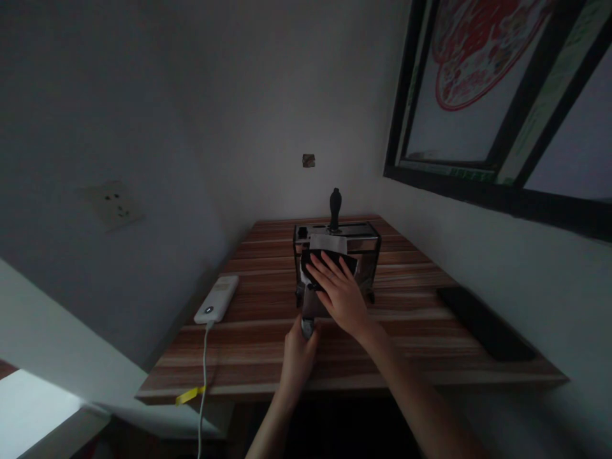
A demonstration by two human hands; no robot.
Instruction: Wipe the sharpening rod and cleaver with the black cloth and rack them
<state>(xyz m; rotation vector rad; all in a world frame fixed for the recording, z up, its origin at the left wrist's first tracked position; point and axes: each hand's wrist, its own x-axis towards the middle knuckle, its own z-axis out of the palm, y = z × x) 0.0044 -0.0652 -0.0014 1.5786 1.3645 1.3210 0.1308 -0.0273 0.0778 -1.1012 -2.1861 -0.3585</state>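
Note:
A metal machine (pixel 367 245) with a dark frame and an upright black handle (pixel 335 207) stands on the wooden table. My right hand (pixel 342 293) lies with spread fingers on a black pad-like piece (pixel 313 258) at the machine's front. A whitish sheet-like piece (pixel 329 242) shows behind that pad. Lower down, my left hand (pixel 297 347) is closed round a grey metal handle (pixel 307 327). Above this handle rises a flat grey part (pixel 313 303), and my right hand hides where it ends.
A white power bank (pixel 217 299) with a cable (pixel 204 363) lies on the table's left side. Yellow tape (pixel 190 395) is at the front edge. A black phone-like slab (pixel 482 322) lies at right. Walls enclose the table (pixel 258 344); a framed picture (pixel 440 172) hangs at right.

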